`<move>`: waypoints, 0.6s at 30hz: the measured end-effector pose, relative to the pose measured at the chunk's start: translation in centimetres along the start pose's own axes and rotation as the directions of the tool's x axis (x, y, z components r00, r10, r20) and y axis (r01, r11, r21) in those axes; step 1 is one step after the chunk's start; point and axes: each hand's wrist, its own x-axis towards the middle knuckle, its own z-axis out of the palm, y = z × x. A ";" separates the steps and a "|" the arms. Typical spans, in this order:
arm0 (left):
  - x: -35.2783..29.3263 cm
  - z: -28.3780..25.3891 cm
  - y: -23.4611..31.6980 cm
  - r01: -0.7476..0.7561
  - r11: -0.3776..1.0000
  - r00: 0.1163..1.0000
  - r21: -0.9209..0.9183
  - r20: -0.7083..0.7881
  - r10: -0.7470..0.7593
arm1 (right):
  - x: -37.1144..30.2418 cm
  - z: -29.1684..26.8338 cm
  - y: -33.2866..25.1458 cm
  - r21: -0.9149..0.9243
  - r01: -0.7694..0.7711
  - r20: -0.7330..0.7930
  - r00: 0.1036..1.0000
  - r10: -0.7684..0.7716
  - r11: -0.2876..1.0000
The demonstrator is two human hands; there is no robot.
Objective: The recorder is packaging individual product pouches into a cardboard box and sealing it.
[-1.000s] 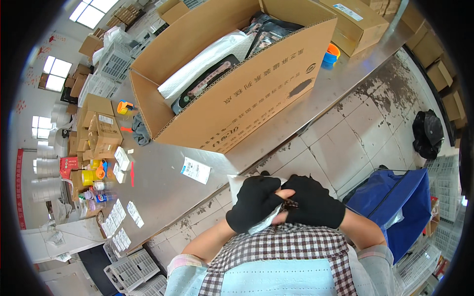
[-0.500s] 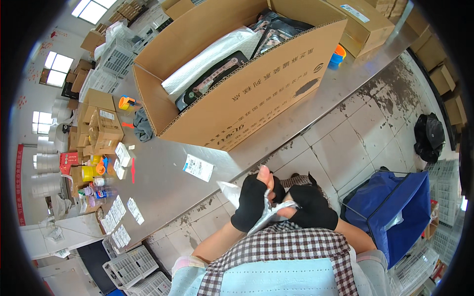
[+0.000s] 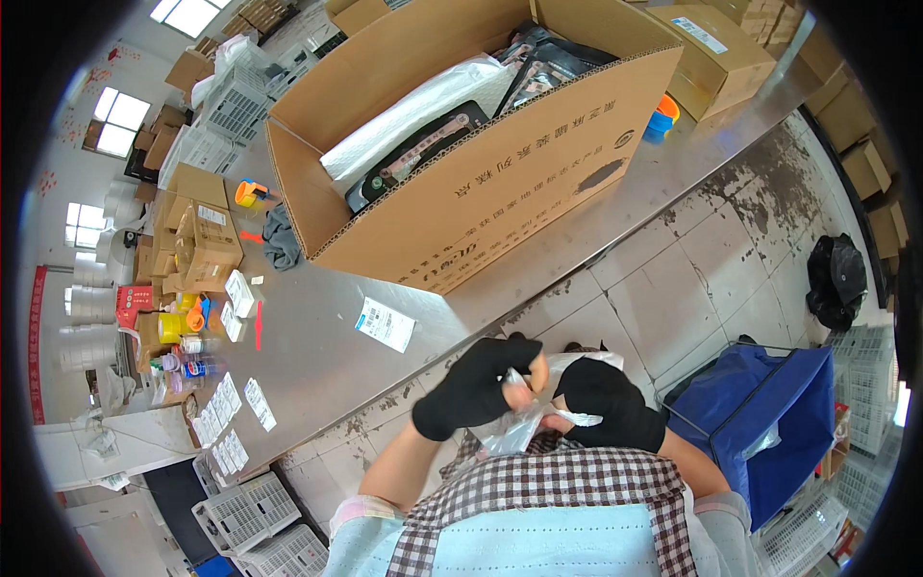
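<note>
In front of my checked apron, a crumpled clear plastic bag or film [image 3: 511, 433] is stretched between both hands. My left hand [image 3: 478, 389], in a black fingerless glove, pinches one side of it with bent fingers. My right hand [image 3: 613, 406], gloved the same way, grips the other side with thumb and fingers close to the left fingertips. A paler flap of it sticks out behind the right hand. Nearest on the metal table [image 3: 317, 346] lies a white and blue shipping label [image 3: 386, 324]. Beyond it, a large open carton [image 3: 500, 183] holds a white padded wrap [image 3: 413, 120] and several black packages [image 3: 423, 149].
A blue bag on a frame [image 3: 769, 423] stands on the floor to the right, with a black plastic bag [image 3: 835, 279] behind it. Tape rolls [image 3: 252, 194], a grey cloth [image 3: 280, 238], bottles [image 3: 195, 368] and rows of labels [image 3: 219, 409] occupy the table's left side.
My left hand has turned and shifted left, its raised thumb now bent onto the plastic. My right hand has moved slightly right, and the plastic lies more spread between them.
</note>
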 end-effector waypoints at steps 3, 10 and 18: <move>0.0 -1.0 1.1 0.007 0.975 0.979 0.221 0.197 -0.051 | 0.6 -1.1 0.4 -0.120 0.103 0.171 0.982 -0.082 0.987; -0.2 2.0 1.7 -0.170 0.867 0.984 0.469 0.040 0.171 | 0.6 -1.2 0.7 0.126 -0.084 0.376 0.926 0.031 0.989; -2.5 4.0 -0.7 0.031 0.961 0.915 -0.275 -0.379 -0.138 | -0.7 -0.1 0.6 0.277 -0.148 0.192 0.977 0.096 0.949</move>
